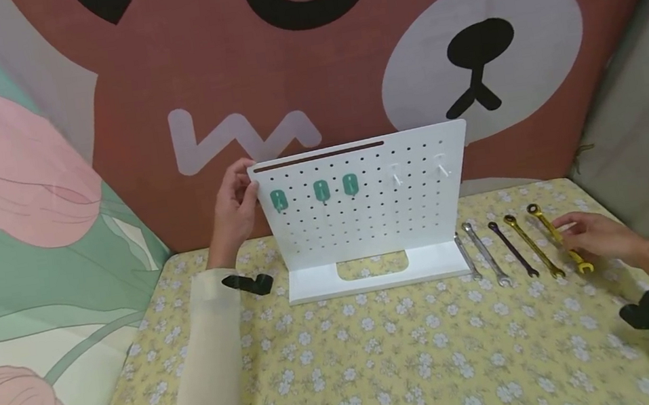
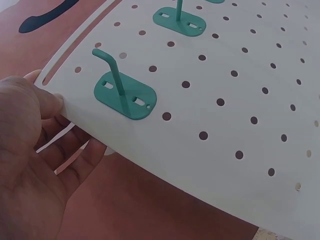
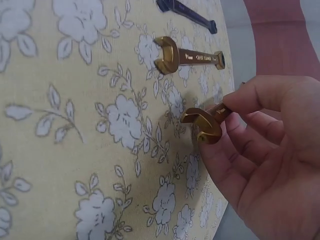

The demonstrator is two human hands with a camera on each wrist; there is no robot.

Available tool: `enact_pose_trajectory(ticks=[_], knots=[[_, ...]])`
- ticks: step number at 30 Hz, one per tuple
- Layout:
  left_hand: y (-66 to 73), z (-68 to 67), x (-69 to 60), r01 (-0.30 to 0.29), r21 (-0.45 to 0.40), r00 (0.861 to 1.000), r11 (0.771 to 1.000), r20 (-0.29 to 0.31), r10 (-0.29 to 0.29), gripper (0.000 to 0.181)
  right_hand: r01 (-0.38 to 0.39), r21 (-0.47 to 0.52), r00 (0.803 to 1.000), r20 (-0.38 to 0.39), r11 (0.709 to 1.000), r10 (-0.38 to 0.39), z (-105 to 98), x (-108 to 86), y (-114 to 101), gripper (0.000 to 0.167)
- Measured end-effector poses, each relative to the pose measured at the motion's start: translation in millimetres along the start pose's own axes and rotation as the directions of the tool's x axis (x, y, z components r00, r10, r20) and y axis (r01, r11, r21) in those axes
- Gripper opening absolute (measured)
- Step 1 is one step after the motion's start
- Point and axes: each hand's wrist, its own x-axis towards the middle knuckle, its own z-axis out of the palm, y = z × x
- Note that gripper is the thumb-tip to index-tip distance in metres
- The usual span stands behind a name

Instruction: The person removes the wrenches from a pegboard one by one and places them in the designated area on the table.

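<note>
A white pegboard (image 1: 364, 224) stands upright on its base. My left hand (image 1: 234, 204) grips its upper left edge, thumb on the front and the other fingers behind. Close to that thumb, a green hook (image 2: 125, 95) is fixed to the board. On the right, my right hand (image 1: 602, 235) pinches the rightmost golden wrench (image 1: 548, 226) between thumb and fingers; its open end (image 3: 212, 127) points toward the near side. Another golden wrench (image 1: 533, 245), a dark purple wrench (image 1: 513, 249) and a silver wrench (image 1: 484, 252) lie to its left.
Two more green hooks (image 1: 321, 190) and two clear hooks (image 1: 396, 174) are on the board. A smaller silver wrench (image 1: 467, 259) lies beside the base, partly hidden. Yellow floral cloth (image 1: 382, 359) covers the table; a printed fabric backdrop (image 1: 206, 54) hangs behind.
</note>
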Motion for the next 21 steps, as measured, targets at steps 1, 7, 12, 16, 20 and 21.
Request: enact_pose_trajectory(ticks=[1, 7, 12, 16, 20, 21], knots=[[0.6, 0.5, -0.2, 0.004, 0.001, 1.000, 1.000, -0.001, -0.004, 0.032, -0.005, 0.002, 1.000, 0.004, 1.000, 0.004, -0.8, 0.6, 0.2, 0.053], [1.4, 2.6, -1.4, 0.029, 0.002, 1.000, 1.000, -0.001, -0.029, 0.032, -0.019, 0.009, 0.999, 0.045, 1.000, 0.018, -4.3, 3.7, 3.0, 0.052], [0.6, 3.4, -1.8, 0.037, 0.011, 0.999, 0.999, -0.001, -0.037, 0.032, -0.016, -0.020, 0.998, 0.054, 1.000, 0.018, -4.7, 5.2, 5.6, 0.052], [-0.2, 3.7, -1.3, 0.032, 0.015, 0.999, 0.999, -0.003, -0.032, 0.032, -0.018, -0.056, 0.999, 0.039, 0.998, 0.020, -5.3, 6.9, 7.3, 0.051], [-0.9, 3.2, -1.0, 0.022, 0.013, 1.000, 1.000, -0.007, -0.022, 0.032, -0.015, -0.091, 1.000, 0.025, 0.996, 0.017, -7.4, 9.0, 9.2, 0.047], [-1.2, 3.0, -1.0, 0.022, 0.013, 1.000, 1.000, -0.008, -0.022, 0.032, -0.012, -0.103, 1.000, 0.021, 0.995, 0.014, -8.2, 9.5, 9.6, 0.046]])
